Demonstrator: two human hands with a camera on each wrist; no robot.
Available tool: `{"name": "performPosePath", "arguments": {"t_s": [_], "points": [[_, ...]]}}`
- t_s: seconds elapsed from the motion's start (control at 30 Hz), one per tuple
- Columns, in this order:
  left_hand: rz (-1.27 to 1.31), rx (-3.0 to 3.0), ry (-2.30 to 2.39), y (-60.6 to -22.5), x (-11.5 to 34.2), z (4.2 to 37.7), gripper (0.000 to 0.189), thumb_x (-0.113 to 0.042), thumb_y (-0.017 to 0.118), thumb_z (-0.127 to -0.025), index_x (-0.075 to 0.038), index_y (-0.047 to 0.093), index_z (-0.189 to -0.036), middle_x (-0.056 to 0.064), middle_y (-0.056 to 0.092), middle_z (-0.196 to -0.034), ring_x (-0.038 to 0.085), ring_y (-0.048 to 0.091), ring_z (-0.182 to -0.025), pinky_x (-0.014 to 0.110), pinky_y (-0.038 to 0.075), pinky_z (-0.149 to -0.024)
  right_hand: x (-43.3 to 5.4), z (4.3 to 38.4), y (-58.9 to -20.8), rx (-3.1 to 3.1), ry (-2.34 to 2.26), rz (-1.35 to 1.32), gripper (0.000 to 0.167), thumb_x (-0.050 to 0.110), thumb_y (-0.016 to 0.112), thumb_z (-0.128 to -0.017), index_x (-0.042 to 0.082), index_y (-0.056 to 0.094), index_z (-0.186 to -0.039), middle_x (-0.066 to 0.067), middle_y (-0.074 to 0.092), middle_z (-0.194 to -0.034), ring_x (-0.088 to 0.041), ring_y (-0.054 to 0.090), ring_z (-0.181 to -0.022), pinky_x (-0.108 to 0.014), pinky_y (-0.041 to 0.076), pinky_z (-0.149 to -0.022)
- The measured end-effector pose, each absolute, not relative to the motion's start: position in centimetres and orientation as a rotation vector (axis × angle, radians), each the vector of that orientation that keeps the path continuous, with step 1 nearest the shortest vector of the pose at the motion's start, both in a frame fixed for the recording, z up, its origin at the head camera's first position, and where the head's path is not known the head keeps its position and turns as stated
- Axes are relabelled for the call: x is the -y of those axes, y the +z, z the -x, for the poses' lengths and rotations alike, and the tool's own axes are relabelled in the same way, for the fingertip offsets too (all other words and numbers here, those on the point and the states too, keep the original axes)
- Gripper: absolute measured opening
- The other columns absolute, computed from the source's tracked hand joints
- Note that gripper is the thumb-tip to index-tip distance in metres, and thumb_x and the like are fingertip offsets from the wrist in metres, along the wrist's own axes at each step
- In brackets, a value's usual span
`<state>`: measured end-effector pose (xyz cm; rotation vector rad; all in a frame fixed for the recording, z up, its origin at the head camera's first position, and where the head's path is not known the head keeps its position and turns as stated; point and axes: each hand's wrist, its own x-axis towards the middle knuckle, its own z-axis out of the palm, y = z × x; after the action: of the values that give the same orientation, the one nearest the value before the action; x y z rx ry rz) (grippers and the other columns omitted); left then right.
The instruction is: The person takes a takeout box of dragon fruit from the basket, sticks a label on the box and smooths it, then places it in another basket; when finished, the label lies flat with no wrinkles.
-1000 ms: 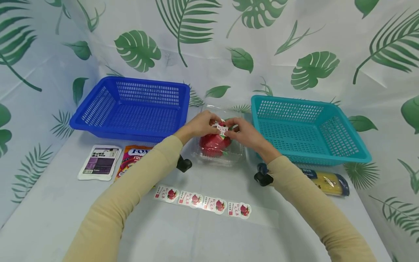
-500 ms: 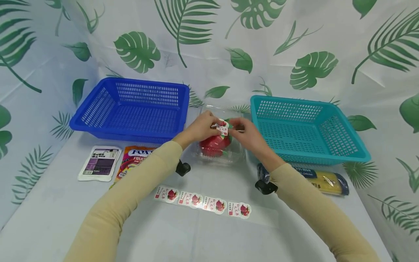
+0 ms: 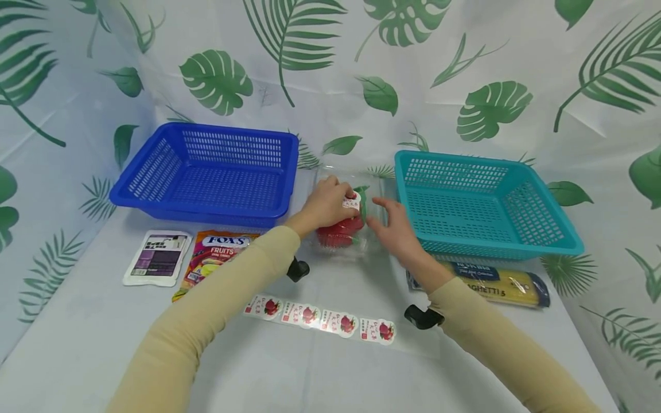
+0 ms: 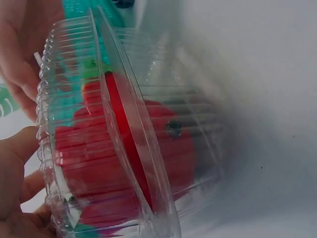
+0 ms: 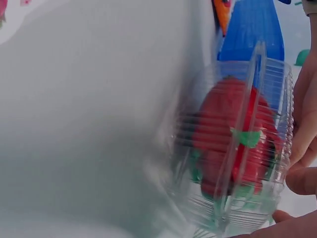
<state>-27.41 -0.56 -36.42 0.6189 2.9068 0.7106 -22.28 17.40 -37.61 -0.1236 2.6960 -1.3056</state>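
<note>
A clear plastic clamshell box (image 3: 361,248) with red dragon fruit (image 3: 337,234) inside stands between the two baskets. On its lid lies a white dragon-fruit label (image 3: 352,201). My left hand (image 3: 326,202) touches the lid, its index finger and thumb at the label's left edge. My right hand (image 3: 393,225) is just right of the box, thumb and fingers spread apart with nothing between them. In the left wrist view the box (image 4: 124,148) shows its ribbed side and rim, with fingers along the lid. The right wrist view shows the red fruit (image 5: 223,114) through the opposite side.
A blue basket (image 3: 206,217) stands left and a teal basket (image 3: 496,250) right. A strip of several labels (image 3: 320,320) lies in front. A white packet (image 3: 157,258) and a Fox's candy bag (image 3: 217,244) lie left; a spaghetti pack (image 3: 508,287) lies right, partly behind the arm.
The label, earlier held between both hands, now lies on the lid. My right hand has let go and drawn back right and nearer; my left fingers have spread over the label's left side.
</note>
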Motion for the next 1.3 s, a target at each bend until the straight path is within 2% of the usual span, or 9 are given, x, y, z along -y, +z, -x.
{"name": "performPosePath", "arguments": {"t_s": [0.27,0.47,0.6,0.73,0.83,0.9,0.97,1.17,1.3], "points": [[-0.576,-3.089,0.797,-36.8,1.6,25.2,0.028,-0.027,0.062,-0.097,-0.008,0.065,-0.117,0.01,0.051,-0.11,0.025,0.045,-0.102,0.038,0.041,-0.086,-18.1,22.4,-38.9,-2.541,-1.409,0.059,0.06,0.032,0.043,-0.105,0.018,0.017,-0.157,-0.015,0.011,-0.161,-0.039,0.016,-0.145,-0.057,0.026,-0.112],[-0.557,-3.192,0.987,-38.4,2.8,21.3,0.022,-0.014,0.061,-0.095,-0.003,0.067,-0.113,0.023,0.047,-0.133,0.038,0.039,-0.125,0.047,0.036,-0.104,-18.6,22.0,-39.3,-2.455,-1.475,0.051,0.061,0.036,0.042,-0.105,0.024,0.012,-0.158,-0.017,0.007,-0.161,-0.041,0.013,-0.146,-0.056,0.023,-0.113],[-0.572,-3.167,1.131,-39.6,3.5,18.9,0.029,-0.012,0.06,-0.095,-0.001,0.062,-0.122,0.03,0.037,-0.142,0.044,0.032,-0.134,0.053,0.03,-0.11,-18.9,22.1,-40.1,-2.455,-1.486,0.075,0.062,0.038,0.042,-0.105,0.028,0.011,-0.158,-0.018,0.007,-0.161,-0.041,0.014,-0.146,-0.055,0.024,-0.113],[-0.401,-2.985,1.354,-40.4,4.0,18.1,0.04,-0.018,0.056,-0.099,-0.005,0.051,-0.137,0.029,0.03,-0.144,0.041,0.041,-0.126,0.053,0.039,-0.102,-18.9,21.8,-39.8,-2.421,-1.534,0.086,0.06,0.03,0.043,-0.106,0.024,0.013,-0.158,-0.019,0.007,-0.16,-0.044,0.016,-0.144,-0.056,0.026,-0.112],[-0.252,-2.826,1.489,-41.0,4.4,18.5,0.045,-0.023,0.051,-0.102,-0.011,0.044,-0.144,0.024,0.034,-0.136,0.032,0.052,-0.103,0.046,0.047,-0.085,-18.8,21.5,-39.5,-2.393,-1.576,0.095,0.058,0.023,0.043,-0.106,0.019,0.016,-0.158,-0.022,0.009,-0.159,-0.047,0.02,-0.142,-0.057,0.028,-0.11],[-0.174,-2.758,1.544,-41.3,4.7,18.9,0.047,-0.027,0.051,-0.102,-0.015,0.04,-0.147,0.021,0.037,-0.13,0.028,0.051,-0.091,0.042,0.046,-0.077,-18.7,21.4,-39.5,-2.389,-1.582,0.102,0.057,0.022,0.043,-0.106,0.018,0.018,-0.157,-0.023,0.01,-0.158,-0.047,0.022,-0.141,-0.057,0.03,-0.109],[-0.132,-2.724,1.581,-41.6,4.9,19.4,0.049,-0.029,0.052,-0.102,-0.018,0.04,-0.147,0.02,0.039,-0.125,0.026,0.05,-0.091,0.039,0.044,-0.075,-18.8,21.3,-39.7,-2.393,-1.573,0.104,0.056,0.024,0.042,-0.106,0.019,0.019,-0.157,-0.022,0.011,-0.158,-0.046,0.022,-0.141,-0.056,0.031,-0.109],[-0.091,-2.683,1.602,-41.4,5.1,20.2,0.051,-0.033,0.054,-0.1,-0.024,0.04,-0.148,0.022,0.04,-0.124,0.031,0.047,-0.11,0.044,0.044,-0.085,-19.0,21.6,-40.4,-2.442,-1.499,0.101,0.057,0.034,0.039,-0.107,0.027,0.014,-0.157,-0.016,0.009,-0.161,-0.039,0.013,-0.146,-0.055,0.027,-0.112],[-0.053,-2.592,1.6,-41.3,5.2,20.4,0.055,-0.038,0.052,-0.1,-0.03,0.034,-0.151,0.019,0.044,-0.117,0.028,0.052,-0.097,0.037,0.051,-0.072,-18.9,21.6,-40.4,-2.449,-1.481,0.096,0.057,0.034,0.037,-0.107,0.027,0.012,-0.157,-0.015,0.01,-0.161,-0.035,0.017,-0.146,-0.055,0.027,-0.112]]}}
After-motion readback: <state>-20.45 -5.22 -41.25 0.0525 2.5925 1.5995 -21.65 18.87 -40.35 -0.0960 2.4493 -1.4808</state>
